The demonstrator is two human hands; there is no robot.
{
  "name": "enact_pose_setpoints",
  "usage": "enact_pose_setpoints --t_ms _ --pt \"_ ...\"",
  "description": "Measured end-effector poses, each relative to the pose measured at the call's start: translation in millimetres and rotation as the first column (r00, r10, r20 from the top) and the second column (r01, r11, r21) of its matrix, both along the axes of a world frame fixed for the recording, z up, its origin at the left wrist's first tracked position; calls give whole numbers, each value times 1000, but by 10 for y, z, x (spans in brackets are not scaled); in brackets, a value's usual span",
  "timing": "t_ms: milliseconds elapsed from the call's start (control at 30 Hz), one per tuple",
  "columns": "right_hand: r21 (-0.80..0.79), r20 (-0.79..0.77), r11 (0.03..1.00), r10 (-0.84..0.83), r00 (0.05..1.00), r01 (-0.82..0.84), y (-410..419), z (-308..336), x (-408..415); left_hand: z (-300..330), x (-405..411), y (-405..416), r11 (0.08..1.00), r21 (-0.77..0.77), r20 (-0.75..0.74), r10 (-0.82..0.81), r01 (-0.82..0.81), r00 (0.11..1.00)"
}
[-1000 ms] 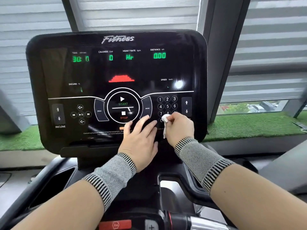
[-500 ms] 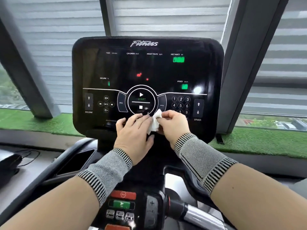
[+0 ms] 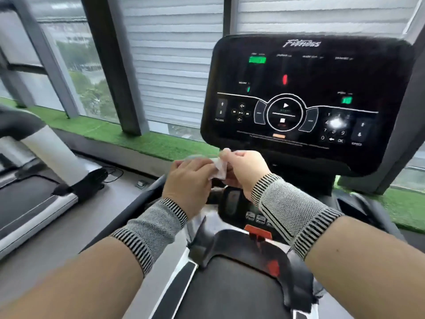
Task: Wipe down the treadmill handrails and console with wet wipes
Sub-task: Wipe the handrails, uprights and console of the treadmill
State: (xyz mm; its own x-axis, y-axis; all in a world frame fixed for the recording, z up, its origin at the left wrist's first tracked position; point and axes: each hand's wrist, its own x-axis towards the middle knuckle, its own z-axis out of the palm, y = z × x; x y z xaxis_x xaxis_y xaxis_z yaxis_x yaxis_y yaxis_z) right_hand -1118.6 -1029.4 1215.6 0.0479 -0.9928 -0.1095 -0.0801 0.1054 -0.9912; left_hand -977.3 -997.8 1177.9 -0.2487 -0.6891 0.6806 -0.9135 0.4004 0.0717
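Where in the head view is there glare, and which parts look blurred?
In the head view, a bright white glare spot sits on the console over its number keypad; the console's small labels are smeared by motion blur; the wet wipe and both hands' fingertips look soft; the wide lens bends the window frames.

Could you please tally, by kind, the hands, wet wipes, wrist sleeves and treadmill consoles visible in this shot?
Hands: 2, left hand and right hand, together holding the wipe
Wet wipes: 1, wet wipe
Wrist sleeves: 2, left wrist sleeve and right wrist sleeve
Treadmill consoles: 1, console
Total: 6
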Motion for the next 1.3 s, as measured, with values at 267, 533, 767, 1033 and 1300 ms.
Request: enact_pose_setpoints --t_ms 267,533,767,1033,1300 --pt "93 -50 929 364 930 -359 1078 -536 2125 -373 1887 1648 944 231 -90 263 -236 961" --pt "137 -122 683 731 672 -718 2246 -789 3510 -573 2819 3190 630 563 -449 777 -535 442" --pt "204 -82 255 967 243 -945 3515 -1154 4219 -790 2974 4566 442 779 -582 773 -445 -251" --pt "273 -34 53 998 46 -961 5068 -1390 4595 -933 3016 6229 225 792 -528 719 -567 -453" --pt "334 -66 94 995 76 -938 6677 -1555 4878 -1086 3344 7835 227 806 -508 738 -547 -443"
